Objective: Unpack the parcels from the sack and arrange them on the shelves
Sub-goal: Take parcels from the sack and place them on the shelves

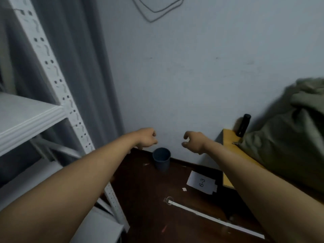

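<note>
The only readable marking is "6-3", printed on a white paper sheet [201, 182] lying on the dark floor [149, 199].

Both bare arms reach forward toward a pale wall. The left hand [147, 138] and the right hand [192, 142] hang side by side with a gap between them, fingers loosely curled, holding nothing. Below them a dark bucket [161, 161] stands on the dark floor against the wall. A white metal shelf [26, 118] is at the left. At the right an olive sack [287, 137] slumps on a yellow table [228, 137], a black cylinder [244, 125] just beside it. A paper marked 6-3 [201, 184] lies on the floor.
</note>
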